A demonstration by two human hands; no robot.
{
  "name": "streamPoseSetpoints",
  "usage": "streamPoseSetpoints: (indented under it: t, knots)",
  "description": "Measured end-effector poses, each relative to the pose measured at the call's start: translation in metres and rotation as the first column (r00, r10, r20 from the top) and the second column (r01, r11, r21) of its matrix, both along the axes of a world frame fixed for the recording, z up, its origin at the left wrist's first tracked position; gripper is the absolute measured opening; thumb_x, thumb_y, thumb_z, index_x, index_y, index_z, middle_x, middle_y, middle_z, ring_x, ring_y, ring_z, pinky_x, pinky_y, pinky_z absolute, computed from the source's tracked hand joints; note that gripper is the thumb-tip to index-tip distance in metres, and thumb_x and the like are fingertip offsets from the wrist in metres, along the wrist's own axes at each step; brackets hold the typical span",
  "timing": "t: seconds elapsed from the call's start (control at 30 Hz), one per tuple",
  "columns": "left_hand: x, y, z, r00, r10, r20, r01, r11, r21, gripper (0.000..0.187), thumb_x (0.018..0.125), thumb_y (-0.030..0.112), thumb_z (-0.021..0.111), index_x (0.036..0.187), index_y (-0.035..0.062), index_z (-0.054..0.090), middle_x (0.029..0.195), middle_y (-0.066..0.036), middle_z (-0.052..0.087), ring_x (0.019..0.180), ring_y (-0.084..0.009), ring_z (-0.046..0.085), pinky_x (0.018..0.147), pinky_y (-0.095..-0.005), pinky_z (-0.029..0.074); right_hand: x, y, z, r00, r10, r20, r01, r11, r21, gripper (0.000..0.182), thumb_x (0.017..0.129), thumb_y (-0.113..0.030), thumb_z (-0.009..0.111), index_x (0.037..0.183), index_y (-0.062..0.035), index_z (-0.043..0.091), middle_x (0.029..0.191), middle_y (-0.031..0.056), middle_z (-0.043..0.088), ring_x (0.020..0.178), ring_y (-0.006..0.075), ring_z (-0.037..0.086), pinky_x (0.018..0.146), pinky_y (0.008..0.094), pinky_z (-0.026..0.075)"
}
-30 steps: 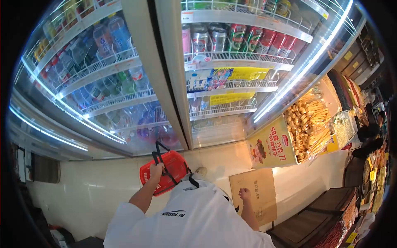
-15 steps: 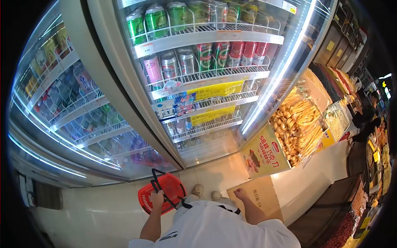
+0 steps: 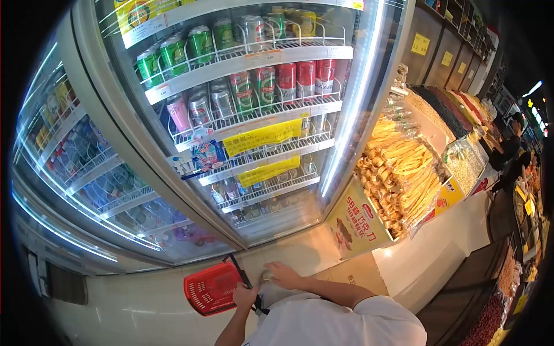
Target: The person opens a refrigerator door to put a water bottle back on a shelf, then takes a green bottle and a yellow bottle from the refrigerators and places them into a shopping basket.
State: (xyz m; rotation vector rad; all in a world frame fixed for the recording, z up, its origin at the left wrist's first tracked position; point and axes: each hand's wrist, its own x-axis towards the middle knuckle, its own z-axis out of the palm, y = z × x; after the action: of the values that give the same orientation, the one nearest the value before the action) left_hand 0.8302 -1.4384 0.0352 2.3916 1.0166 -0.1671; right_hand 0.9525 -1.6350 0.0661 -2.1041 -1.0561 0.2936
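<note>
My left hand (image 3: 246, 296) is wrapped round the black handle of a red plastic shopping basket (image 3: 212, 291), which hangs low beside my legs, its inside showing no goods. My right hand (image 3: 281, 275) reaches across in front of my body, fingers stretched out, close to the handle but apart from it as far as I can tell. Ahead stands a glass-door drinks fridge (image 3: 248, 121). On its shelves are green cans (image 3: 200, 44), red cans (image 3: 286, 82) and a pink can (image 3: 178, 115).
A second fridge section (image 3: 86, 155) with bottles is at the left. To the right, a bin of packaged dried food (image 3: 404, 173) stands behind a printed carton panel (image 3: 356, 222). Flat cardboard (image 3: 352, 274) lies on the floor. A person in dark clothing (image 3: 508, 150) is farther right.
My right hand has moved left from over the cardboard towards the basket, its fingers opening. The view has shifted right. My left hand still grips the basket's handle.
</note>
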Motion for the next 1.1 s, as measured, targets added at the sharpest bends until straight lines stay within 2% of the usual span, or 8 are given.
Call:
streamPoseSetpoints:
  t: [0.13, 0.17, 0.47, 0.67, 0.77, 0.9, 1.0, 1.1]
  knots:
    - [-0.008, -0.040, 0.028, 0.988, -0.150, -0.047, 0.152, 0.988, 0.034, 0.056, 0.071, 0.051, 0.072, 0.102, 0.0055, 0.062, 0.088, -0.019, 0.069, 0.091, -0.0370, 0.069, 0.075, -0.0451, 0.055, -0.020, 0.042, 0.034, 0.847, 0.521, 0.103, -0.515, 0.854, -0.076, 0.068, 0.078, -0.011, 0.064, 0.141, -0.0062, 0.039, 0.130, 0.0191, 0.048, 0.120, 0.0379, 0.048, 0.101, 0.0465, 0.042]
    - [-0.024, -0.020, -0.060, 0.906, -0.380, -0.184, 0.411, 0.895, 0.173, 0.056, 0.074, 0.049, 0.069, 0.109, 0.0061, 0.063, 0.094, -0.018, 0.070, 0.094, -0.0342, 0.069, 0.077, -0.0433, 0.057, -0.027, 0.043, 0.045, 0.812, 0.577, -0.084, -0.580, 0.814, -0.018, 0.071, 0.074, -0.005, 0.064, 0.141, -0.0057, 0.038, 0.130, 0.0178, 0.047, 0.118, 0.0373, 0.050, 0.099, 0.0461, 0.043]
    - [-0.038, -0.039, -0.082, 0.884, -0.464, -0.061, 0.467, 0.881, 0.079, 0.043, 0.081, 0.042, 0.064, 0.107, 0.0080, 0.061, 0.092, -0.020, 0.069, 0.085, -0.0395, 0.068, 0.067, -0.0484, 0.055, -0.036, 0.036, 0.003, 0.762, 0.637, -0.112, -0.645, 0.734, -0.214, 0.078, 0.067, -0.005, 0.068, 0.140, -0.0085, 0.040, 0.132, 0.0158, 0.044, 0.121, 0.0349, 0.047, 0.097, 0.0453, 0.046]
    - [-0.055, -0.062, -0.063, 0.950, -0.032, 0.310, 0.139, 0.935, -0.327, 0.046, 0.079, 0.040, 0.069, 0.095, -0.0033, 0.068, 0.084, -0.024, 0.069, 0.084, -0.0395, 0.068, 0.074, -0.0454, 0.053, -0.029, 0.035, -0.047, 0.687, 0.726, -0.012, -0.657, 0.614, -0.438, 0.049, 0.069, -0.021, 0.070, 0.113, -0.0070, 0.058, 0.108, 0.0086, 0.059, 0.105, 0.0279, 0.051, 0.091, 0.0423, 0.046]
    - [-0.063, -0.062, -0.039, 0.961, 0.157, 0.230, -0.019, 0.862, -0.507, 0.042, 0.080, 0.032, 0.071, 0.097, -0.0062, 0.068, 0.086, -0.019, 0.070, 0.079, -0.0283, 0.068, 0.074, -0.0358, 0.052, -0.019, 0.030, -0.047, 0.684, 0.729, -0.042, -0.668, 0.601, -0.439, 0.040, 0.069, -0.035, 0.071, 0.100, -0.0089, 0.067, 0.104, 0.0077, 0.062, 0.105, 0.0269, 0.051, 0.087, 0.0379, 0.046]
    - [-0.085, -0.056, -0.036, 0.947, 0.220, 0.234, -0.106, 0.901, -0.420, 0.042, 0.079, 0.035, 0.070, 0.093, -0.0047, 0.069, 0.090, -0.020, 0.070, 0.089, -0.0305, 0.068, 0.081, -0.0381, 0.051, -0.012, 0.031, -0.033, 0.606, 0.789, -0.097, -0.658, 0.429, -0.619, 0.074, 0.065, -0.071, 0.068, 0.102, -0.0072, 0.071, 0.104, 0.0106, 0.067, 0.105, 0.0294, 0.054, 0.087, 0.0411, 0.050]
    - [-0.121, -0.049, -0.062, 0.958, 0.286, 0.016, -0.253, 0.869, -0.425, 0.045, 0.079, 0.039, 0.069, 0.093, -0.0043, 0.070, 0.092, -0.021, 0.070, 0.091, -0.0340, 0.067, 0.082, -0.0397, 0.051, -0.017, 0.022, -0.003, 0.715, 0.667, -0.210, -0.605, 0.439, -0.664, 0.070, 0.066, -0.066, 0.069, 0.101, -0.0062, 0.074, 0.104, 0.0089, 0.069, 0.110, 0.0288, 0.054, 0.083, 0.0456, 0.054]
    - [-0.153, -0.060, -0.055, 0.974, 0.213, -0.080, -0.227, 0.928, -0.295, 0.047, 0.079, 0.042, 0.068, 0.093, -0.0027, 0.070, 0.093, -0.022, 0.070, 0.094, -0.0368, 0.067, 0.084, -0.0423, 0.051, -0.039, 0.029, -0.025, 0.682, 0.657, -0.322, -0.571, 0.203, -0.796, 0.073, 0.070, -0.074, 0.060, 0.105, -0.0110, 0.074, 0.097, 0.0069, 0.070, 0.091, 0.0275, 0.065, 0.067, 0.0456, 0.056]
